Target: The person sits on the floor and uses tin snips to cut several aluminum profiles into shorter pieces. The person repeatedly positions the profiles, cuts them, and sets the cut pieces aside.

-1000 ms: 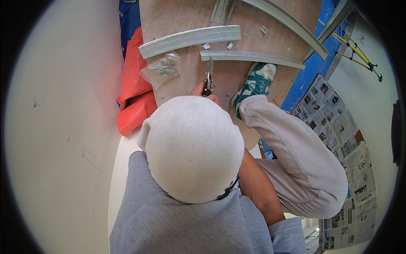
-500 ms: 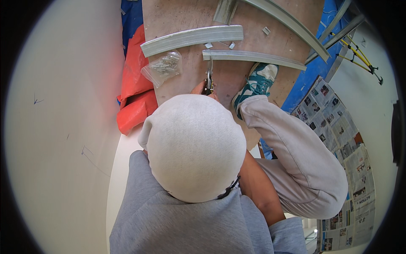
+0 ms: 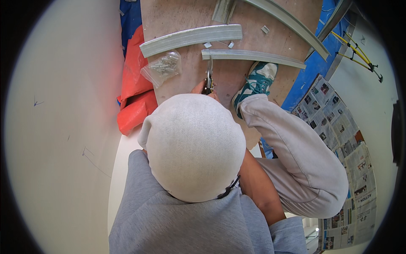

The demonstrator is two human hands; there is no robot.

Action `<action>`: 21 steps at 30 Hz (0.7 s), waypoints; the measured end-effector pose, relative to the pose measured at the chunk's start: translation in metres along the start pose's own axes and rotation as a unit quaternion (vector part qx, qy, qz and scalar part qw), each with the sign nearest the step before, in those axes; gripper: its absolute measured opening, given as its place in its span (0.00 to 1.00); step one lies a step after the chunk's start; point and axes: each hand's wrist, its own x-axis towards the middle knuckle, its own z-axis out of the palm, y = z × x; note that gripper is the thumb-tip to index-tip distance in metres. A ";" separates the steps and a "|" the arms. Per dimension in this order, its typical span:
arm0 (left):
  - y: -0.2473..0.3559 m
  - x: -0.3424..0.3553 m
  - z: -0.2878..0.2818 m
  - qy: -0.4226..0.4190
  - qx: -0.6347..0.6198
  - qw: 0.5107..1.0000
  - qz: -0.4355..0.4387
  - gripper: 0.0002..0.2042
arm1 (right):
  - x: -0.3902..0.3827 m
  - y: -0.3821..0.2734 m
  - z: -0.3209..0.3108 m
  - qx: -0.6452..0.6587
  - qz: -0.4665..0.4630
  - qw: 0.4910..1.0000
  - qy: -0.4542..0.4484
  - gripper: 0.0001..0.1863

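Observation:
A pair of tin snips (image 3: 209, 79) with dark handles points away from me. Its metal jaws meet the near edge of a short silver metal channel (image 3: 253, 56) lying across the board. Skin of my left hand (image 3: 197, 87) shows at the left of the handles, closed against them. At their right, a small part of my right hand (image 3: 214, 96) is closed on the snips too. A white cap (image 3: 196, 146) hides most of both hands and wrists. Just beyond lies a second curved-looking channel (image 3: 192, 40), with small cut metal bits (image 3: 231, 44) between the two.
A clear bag of metal fasteners (image 3: 164, 67) lies left on the wooden board (image 3: 182, 15). Red sheeting (image 3: 137, 70) hangs at its left edge. Longer channels (image 3: 292, 25) lie far right. A green-and-white shoe (image 3: 256, 82) stands beside the work; newspapers (image 3: 332, 110) cover the right side.
The view has shifted very slightly. The hands, the snips and the channel look unmoved.

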 end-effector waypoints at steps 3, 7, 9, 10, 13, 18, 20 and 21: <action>0.001 0.002 -0.002 -0.005 0.006 1.000 -0.014 0.24 | 0.000 0.001 0.001 0.002 0.000 1.000 -0.001 0.44; -0.005 0.005 -0.003 0.001 0.016 1.000 0.001 0.25 | 0.001 -0.001 0.003 0.010 -0.005 1.000 0.002 0.44; -0.011 0.005 -0.003 -0.009 -0.026 1.000 0.004 0.27 | 0.001 -0.005 0.002 0.018 -0.009 1.000 0.006 0.44; -0.015 0.003 -0.003 -0.010 -0.033 0.999 0.008 0.27 | 0.001 -0.007 0.002 0.015 0.004 1.000 0.001 0.44; -0.029 -0.008 -0.003 -0.009 -0.047 0.999 -0.008 0.27 | -0.001 -0.012 -0.001 -0.008 0.061 0.998 -0.017 0.40; -0.052 -0.033 -0.004 0.006 -0.043 0.998 -0.050 0.27 | -0.001 -0.014 0.001 -0.017 0.074 0.997 -0.018 0.33; -0.058 -0.041 -0.006 0.013 -0.037 0.997 -0.061 0.27 | 0.000 -0.012 0.002 -0.005 0.072 0.997 -0.026 0.31; -0.060 -0.045 -0.007 0.016 -0.035 0.997 -0.065 0.27 | 0.002 -0.011 0.003 0.000 0.067 0.997 -0.032 0.30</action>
